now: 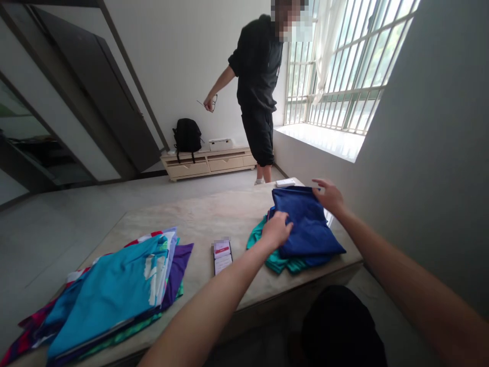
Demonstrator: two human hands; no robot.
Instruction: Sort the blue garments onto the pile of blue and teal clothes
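A folded dark blue garment (308,224) lies on top of a green one (275,260) at the right end of the stone-topped table (214,214). My left hand (275,230) presses on the blue garment's near left edge, fingers curled onto the cloth. At the far right corner of the same garment rests my right hand (329,196), its fingers spread. To the left lies a loose pile of clothes (110,290), turquoise on top with purple, green and red-patterned pieces beneath.
A phone (222,256) lies on the table between the two piles, and a small white object (285,182) sits at the far edge. Beyond the table stands a person in black (256,86) holding glasses. A low cabinet (208,163) carries a black backpack (187,135). A barred window (344,66) is at right.
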